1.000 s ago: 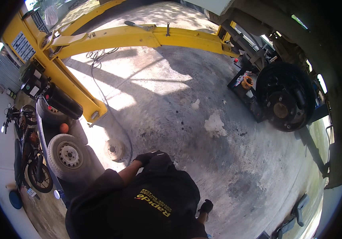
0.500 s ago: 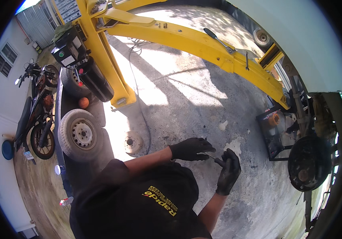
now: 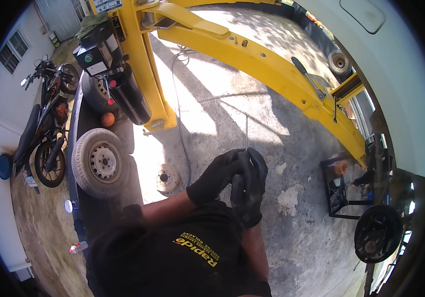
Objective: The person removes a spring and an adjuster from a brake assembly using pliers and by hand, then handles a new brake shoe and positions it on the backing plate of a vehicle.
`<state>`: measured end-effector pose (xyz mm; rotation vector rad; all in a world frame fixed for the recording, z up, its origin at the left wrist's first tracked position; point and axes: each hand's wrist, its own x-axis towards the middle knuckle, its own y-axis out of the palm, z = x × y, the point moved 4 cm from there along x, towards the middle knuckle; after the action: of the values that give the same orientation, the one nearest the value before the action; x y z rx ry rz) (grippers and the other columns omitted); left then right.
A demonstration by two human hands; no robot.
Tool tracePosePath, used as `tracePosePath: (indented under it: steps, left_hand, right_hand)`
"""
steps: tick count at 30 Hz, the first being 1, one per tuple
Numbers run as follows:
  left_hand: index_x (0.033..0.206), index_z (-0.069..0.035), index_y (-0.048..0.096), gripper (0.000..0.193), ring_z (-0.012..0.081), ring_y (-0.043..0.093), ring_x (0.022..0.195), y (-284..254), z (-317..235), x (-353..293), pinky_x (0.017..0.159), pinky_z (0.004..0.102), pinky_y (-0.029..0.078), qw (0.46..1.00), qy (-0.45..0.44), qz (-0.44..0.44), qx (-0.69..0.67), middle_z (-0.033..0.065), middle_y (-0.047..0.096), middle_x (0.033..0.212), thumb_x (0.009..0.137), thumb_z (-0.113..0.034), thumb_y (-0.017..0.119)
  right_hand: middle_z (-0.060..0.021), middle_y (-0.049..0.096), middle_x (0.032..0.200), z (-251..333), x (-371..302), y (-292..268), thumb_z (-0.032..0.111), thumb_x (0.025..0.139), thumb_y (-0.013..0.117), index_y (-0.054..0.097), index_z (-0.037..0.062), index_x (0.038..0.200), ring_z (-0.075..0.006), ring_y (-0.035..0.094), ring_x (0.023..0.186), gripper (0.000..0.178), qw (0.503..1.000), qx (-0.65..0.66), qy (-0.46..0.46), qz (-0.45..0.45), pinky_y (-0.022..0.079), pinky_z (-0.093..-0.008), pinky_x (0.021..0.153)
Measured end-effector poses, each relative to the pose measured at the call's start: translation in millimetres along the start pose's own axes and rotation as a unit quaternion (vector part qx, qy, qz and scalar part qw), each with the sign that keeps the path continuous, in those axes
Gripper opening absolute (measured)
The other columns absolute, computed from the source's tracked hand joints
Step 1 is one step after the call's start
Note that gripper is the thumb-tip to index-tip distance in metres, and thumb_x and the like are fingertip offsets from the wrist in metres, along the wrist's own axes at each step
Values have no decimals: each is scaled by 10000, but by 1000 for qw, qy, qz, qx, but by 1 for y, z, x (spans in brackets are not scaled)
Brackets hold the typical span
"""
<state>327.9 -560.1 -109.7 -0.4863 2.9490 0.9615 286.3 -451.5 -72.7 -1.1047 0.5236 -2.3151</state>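
Both my hands wear black gloves and are together in front of my chest. A screwdriver with a slim metal shaft points away from me, its tip over the concrete floor. My right hand is closed around its handle, which the glove mostly hides. My left hand presses against the right from the left side, fingers closed at the base of the shaft. Where one glove ends and the other begins is hard to make out.
A yellow lift arm crosses ahead, with a ratchet and small hardware on it. A brake drum lies on the floor near a wheel. A raised vehicle with a dark round brake part stands right, beside a black cart.
My hands have come together, the right moving left toward the other. The screwdriver has swung from lying between the hands to pointing away from me. The view has shifted slightly.
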Motion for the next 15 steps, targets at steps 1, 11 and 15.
tracePosePath:
  steps: [1,11,15]
  left_hand:
    - [1382,-13,555,378,66,592,814,-6,-21,-1,734,234,511,1000,2,-21,20,19,652,984,1106,-270,524]
    - [1427,-54,612,490,18,499,694,-186,-184,130,617,194,438,876,287,-279,271,-29,613,822,1054,-371,614]
    - [1401,-73,646,513,42,558,727,-211,-200,166,622,201,463,870,275,-282,296,-13,629,816,1015,-411,646]
  right_hand:
    - [-227,525,1431,2,4,3,175,1054,555,571,1,1395,-400,527,1322,383,1000,-23,-6,5,464,-489,1092]
    - [-200,506,1441,-68,-79,-42,101,1007,645,544,10,1410,-329,551,1297,425,980,-77,182,-10,525,-409,975]
    - [-196,528,1413,-88,-136,-76,69,1020,605,542,12,1409,-328,575,1245,398,957,-120,259,-49,530,-410,921]
